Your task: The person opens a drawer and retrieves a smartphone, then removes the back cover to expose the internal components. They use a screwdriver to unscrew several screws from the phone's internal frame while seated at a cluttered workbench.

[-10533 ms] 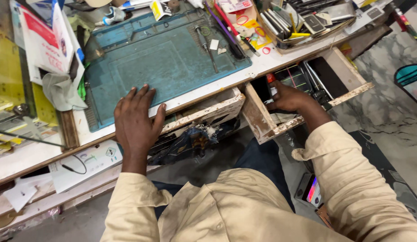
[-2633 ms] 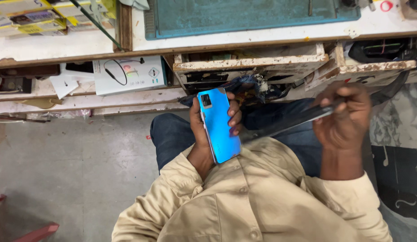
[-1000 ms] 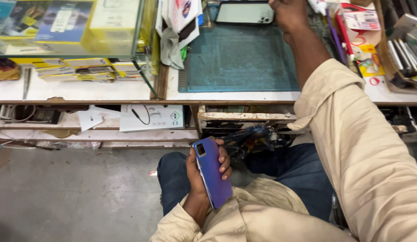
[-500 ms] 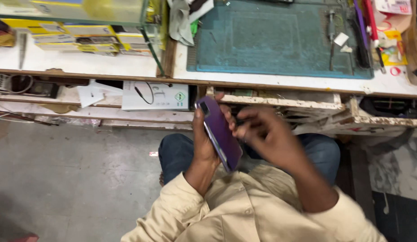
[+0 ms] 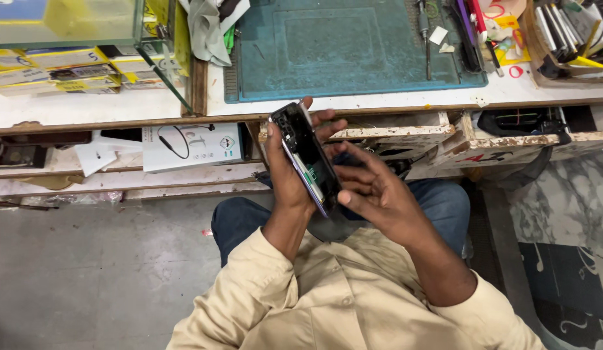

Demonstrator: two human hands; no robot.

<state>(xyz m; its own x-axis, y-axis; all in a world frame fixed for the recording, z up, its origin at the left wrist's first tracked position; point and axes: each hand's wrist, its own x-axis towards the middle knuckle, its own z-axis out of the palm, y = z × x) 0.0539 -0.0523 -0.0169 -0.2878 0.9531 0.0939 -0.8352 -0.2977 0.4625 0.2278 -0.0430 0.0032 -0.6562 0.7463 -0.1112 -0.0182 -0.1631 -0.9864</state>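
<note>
A phone (image 5: 306,155) is held upright and tilted in the left hand (image 5: 290,170), in front of the bench's near edge and above the lap. Its open side, dark with inner parts exposed, is turned toward the right hand (image 5: 373,193). The left hand is grasped around the phone from behind, with fingertips (image 5: 327,120) seen past its far edge. The right hand is set against the phone's lower part, fingers curled and touching it; whether anything is pinched there cannot be told. A teal mat (image 5: 340,45) is laid on the bench (image 5: 120,110), near its front edge and directly beyond the phone. A grey cloth (image 5: 207,26) is draped just beside the mat's left edge. Tools (image 5: 426,32) are laid along the mat's right side, and a tray (image 5: 567,39) of parts is placed at the bench's right end. A white box (image 5: 191,146) is kept on the shelf under the bench, left of the phone. An open drawer (image 5: 522,129) is noted below the right front edge.
</note>
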